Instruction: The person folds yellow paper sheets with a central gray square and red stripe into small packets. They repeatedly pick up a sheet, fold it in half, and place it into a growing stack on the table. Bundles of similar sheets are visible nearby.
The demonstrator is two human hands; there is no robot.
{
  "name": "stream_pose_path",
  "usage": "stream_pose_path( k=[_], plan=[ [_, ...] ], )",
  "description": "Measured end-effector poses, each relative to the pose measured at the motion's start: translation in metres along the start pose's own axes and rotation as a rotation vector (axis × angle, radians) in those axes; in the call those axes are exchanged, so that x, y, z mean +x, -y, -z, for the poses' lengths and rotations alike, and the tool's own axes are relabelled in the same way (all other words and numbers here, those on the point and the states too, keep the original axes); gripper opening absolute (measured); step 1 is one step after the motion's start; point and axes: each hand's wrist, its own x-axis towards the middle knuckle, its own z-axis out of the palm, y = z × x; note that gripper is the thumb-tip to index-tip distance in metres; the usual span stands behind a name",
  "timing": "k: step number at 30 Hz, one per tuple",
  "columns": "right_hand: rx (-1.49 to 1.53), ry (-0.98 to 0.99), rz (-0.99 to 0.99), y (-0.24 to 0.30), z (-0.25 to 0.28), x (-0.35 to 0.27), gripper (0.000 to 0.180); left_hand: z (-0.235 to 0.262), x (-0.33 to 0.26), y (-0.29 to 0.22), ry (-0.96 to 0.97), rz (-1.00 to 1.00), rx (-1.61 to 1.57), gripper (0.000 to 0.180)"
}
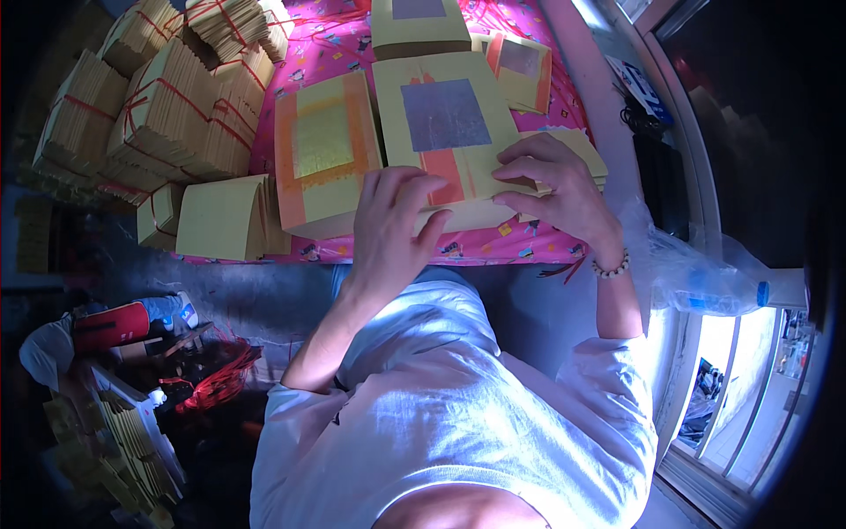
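Observation:
A thick stack of yellow paper (401, 115), its top sheet bearing a silver-grey square and orange-red marks, lies in front of me on the table. My left hand (392, 216) is at its near left corner, fingers bent over the top and thumb against the near edge. At the near right corner my right hand (560, 189), with a beaded bracelet at the wrist, curls its fingers and thumb at the edge. Just left sits another stack (322, 145) with a gold square and orange borders. Which sheets the fingertips hold is partly hidden.
A pink patterned cloth (493, 247) covers the table. Tied yellow paper bundles (167, 106) pile up at the left, beside a folded stack (220, 220). More paper (423, 26) lies at the far side. A clear plastic bag (696, 273) hangs at the right, by a window.

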Motion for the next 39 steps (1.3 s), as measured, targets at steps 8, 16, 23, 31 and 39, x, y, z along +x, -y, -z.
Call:
stream_pose_path(
  k=[8,16,23,31,39],
  plan=[
    [0.167,0.088,-0.115,-0.002,0.002,0.001,0.014,0.007,0.002,0.011,0.049,0.065,-0.119,0.013],
    [0.266,0.104,-0.15,-0.008,-0.001,0.005,0.008,0.007,0.005,0.01,0.04,0.085,-0.105,0.007],
    [0.227,0.117,-0.125,-0.004,0.004,0.009,0.01,0.008,0.009,0.008,0.04,0.087,-0.066,0.006],
    [-0.095,-0.001,0.057,0.011,0.004,0.013,0.019,0.009,0.012,0.011,0.092,0.056,-0.047,0.017],
    [-0.169,-0.072,0.173,0.021,0.009,0.031,0.026,0.011,0.039,-0.006,0.178,-0.119,0.188,0.042]
  ],
)
